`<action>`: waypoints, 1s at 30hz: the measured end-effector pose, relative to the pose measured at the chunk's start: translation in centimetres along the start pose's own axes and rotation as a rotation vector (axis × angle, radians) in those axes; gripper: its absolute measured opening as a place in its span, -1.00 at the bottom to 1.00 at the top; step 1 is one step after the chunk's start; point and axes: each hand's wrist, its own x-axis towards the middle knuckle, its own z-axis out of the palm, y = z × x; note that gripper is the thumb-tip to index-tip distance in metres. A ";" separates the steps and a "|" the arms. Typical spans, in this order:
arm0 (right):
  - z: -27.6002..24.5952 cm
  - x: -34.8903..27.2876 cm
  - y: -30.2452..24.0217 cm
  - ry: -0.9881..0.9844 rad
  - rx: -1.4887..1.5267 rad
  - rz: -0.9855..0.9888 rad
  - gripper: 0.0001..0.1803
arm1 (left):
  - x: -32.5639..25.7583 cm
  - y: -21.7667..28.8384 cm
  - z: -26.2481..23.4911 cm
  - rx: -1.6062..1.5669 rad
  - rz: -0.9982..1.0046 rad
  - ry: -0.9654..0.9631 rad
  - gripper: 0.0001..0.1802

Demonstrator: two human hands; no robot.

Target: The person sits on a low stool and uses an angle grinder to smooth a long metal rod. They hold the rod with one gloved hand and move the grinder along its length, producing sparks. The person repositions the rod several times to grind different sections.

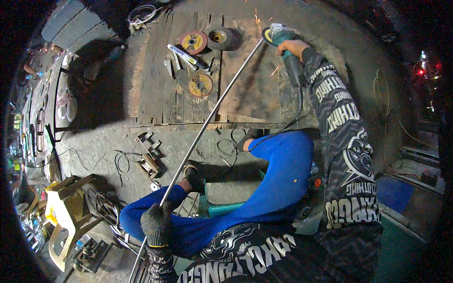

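My left hand (157, 225), in a dark knitted glove, is closed around a long, thin metal rod (207, 122) near its lower end. The rod slants up and away to the right across the board. At its far end, the disc of a green angle grinder (282, 35) meets the tip, and orange sparks (257, 19) fly off. My bare right hand (293, 48) grips the grinder's body, with the arm stretched far forward. Part of the grip is hidden behind the hand. A dark power cord (296, 113) hangs from the grinder toward my knee.
A wooden board (155, 94) lies ahead, carrying a reddish disc (193, 42), a yellow-centred disc (201, 85), a thick round wheel (219, 37) and loose metal strips (170, 68). Metal brackets (150, 160) and looped cable lie on the floor. At left stands a yellow plastic chair (56, 212).
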 end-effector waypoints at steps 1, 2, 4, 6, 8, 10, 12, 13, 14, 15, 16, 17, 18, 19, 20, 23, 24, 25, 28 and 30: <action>-0.4 0.4 0.0 0.006 0.053 0.035 -0.76 | 0.1 0.1 -0.1 0.005 -0.012 -0.012 -0.56; -0.8 0.6 0.1 0.011 0.062 0.053 -0.76 | 0.2 0.3 -0.2 0.010 -0.025 -0.024 -0.56; -1.4 0.8 0.0 0.023 0.038 0.070 -0.75 | 0.4 0.4 -0.3 -0.007 -0.049 -0.033 -0.55; -1.6 1.2 -0.4 0.031 0.024 0.081 -0.76 | 0.5 0.4 -0.2 -0.031 -0.081 -0.033 -0.55; -2.1 1.5 -0.8 0.027 -0.001 0.076 -0.76 | 0.5 0.2 0.0 -0.025 -0.050 0.019 -0.56; -2.8 1.8 -1.2 0.011 -0.035 0.055 -0.77 | 0.6 0.0 0.2 -0.019 -0.028 0.053 -0.56; -3.3 2.1 -1.2 0.006 -0.040 0.049 -0.78 | 0.6 -0.3 0.4 -0.037 -0.008 0.078 -0.57; -3.5 2.4 -1.1 0.010 -0.028 0.053 -0.79 | 0.5 -0.5 0.4 -0.023 -0.026 0.032 -0.63; -3.5 2.5 -0.9 0.025 0.013 0.072 -0.79 | 0.4 -0.6 0.3 -0.009 -0.043 -0.014 -0.67; -3.5 2.8 -0.7 0.027 0.052 0.088 -0.79 | 0.2 -0.8 0.3 0.005 -0.060 -0.061 -0.70; -3.5 3.1 -0.4 0.029 0.091 0.104 -0.79 | 0.1 -0.9 0.3 0.011 -0.050 -0.045 -0.72; -3.4 3.4 -0.2 0.018 0.128 0.118 -0.80 | -0.1 -0.9 0.3 0.017 -0.040 -0.029 -0.73; -3.5 3.5 0.2 0.014 0.194 0.119 -0.82 | -0.2 -1.0 0.4 0.022 -0.027 -0.015 -0.74; -3.6 3.7 0.4 0.011 0.261 0.120 -0.84 | -0.3 -1.0 0.5 0.022 -0.018 0.009 -0.75; -3.8 3.8 0.7 0.018 0.358 0.104 -0.83 | -0.3 -1.1 0.6 0.021 -0.004 0.034 -0.75; -4.2 4.1 1.0 0.039 0.467 0.041 -0.78 | -0.3 -1.2 0.9 0.028 -0.030 0.051 -0.65; -4.2 4.2 1.1 0.041 0.473 0.038 -0.78 | -0.3 -1.2 0.9 0.032 -0.050 0.047 -0.59; -4.2 4.3 1.0 0.041 0.463 0.038 -0.78 | -0.3 -1.2 0.8 0.024 -0.060 0.028 -0.60; -4.0 4.7 0.9 0.045 0.413 0.049 -0.78 | -0.3 -1.1 0.5 0.002 -0.068 -0.010 -0.65; -4.1 5.1 0.8 0.044 0.386 0.051 -0.77 | -0.2 -0.9 0.3 0.000 -0.065 -0.024 -0.71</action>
